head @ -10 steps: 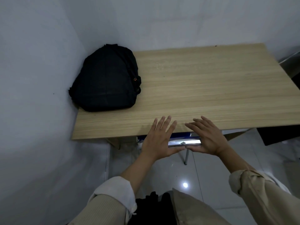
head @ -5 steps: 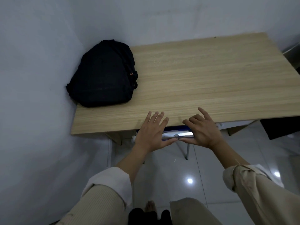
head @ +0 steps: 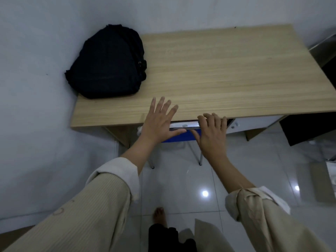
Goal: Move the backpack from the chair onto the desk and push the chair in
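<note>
The chair [head: 179, 132], rigid and probably light, shows just below the surface [head: 227, 73] edge at mid-frame. The left hand [head: 160, 120] has fingers [head: 164, 106] spread flat, while the right hand [head: 211, 132] curls loosely over the metal top rail, the sensible place to push

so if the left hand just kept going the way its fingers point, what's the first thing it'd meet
Probably nothing on the desk: the left hand points up and slightly right over bare wood, passing right of the backpack. The wall behind looks first, though depth is unclear.

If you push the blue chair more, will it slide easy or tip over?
The chair will probably slide easily: its thin metal legs stand on shiny, smooth floor tiles. Tipping seems unlikely, since both hands push its top bar and it is mostly under the desk already.
</note>
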`<action>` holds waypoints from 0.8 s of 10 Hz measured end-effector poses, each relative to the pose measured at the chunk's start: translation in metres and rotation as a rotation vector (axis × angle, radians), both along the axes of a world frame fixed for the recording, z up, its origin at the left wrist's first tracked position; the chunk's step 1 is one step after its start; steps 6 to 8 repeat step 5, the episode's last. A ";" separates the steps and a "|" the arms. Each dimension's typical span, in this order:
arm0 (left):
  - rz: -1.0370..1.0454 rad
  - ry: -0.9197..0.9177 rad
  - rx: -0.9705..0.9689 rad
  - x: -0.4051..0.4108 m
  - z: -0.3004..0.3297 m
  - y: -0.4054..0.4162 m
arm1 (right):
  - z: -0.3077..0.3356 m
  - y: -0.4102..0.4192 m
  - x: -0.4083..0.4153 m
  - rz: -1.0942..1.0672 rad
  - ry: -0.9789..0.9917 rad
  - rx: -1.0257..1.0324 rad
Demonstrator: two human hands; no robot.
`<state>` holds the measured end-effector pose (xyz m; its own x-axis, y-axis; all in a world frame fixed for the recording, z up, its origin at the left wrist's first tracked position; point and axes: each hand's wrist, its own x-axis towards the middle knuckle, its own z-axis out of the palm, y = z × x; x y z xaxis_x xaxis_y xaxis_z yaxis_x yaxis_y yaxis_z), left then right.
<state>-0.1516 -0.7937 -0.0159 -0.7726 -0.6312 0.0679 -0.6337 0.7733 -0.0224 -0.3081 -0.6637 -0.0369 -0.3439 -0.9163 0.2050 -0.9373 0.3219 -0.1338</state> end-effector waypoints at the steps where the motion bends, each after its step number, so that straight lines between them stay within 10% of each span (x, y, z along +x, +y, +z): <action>1: 0.121 0.065 0.051 0.000 0.002 0.018 | 0.004 0.009 0.013 -0.075 -0.113 0.036; 8: 0.259 0.064 0.106 0.051 -0.015 0.130 | 0.017 0.088 0.040 0.013 -0.286 0.133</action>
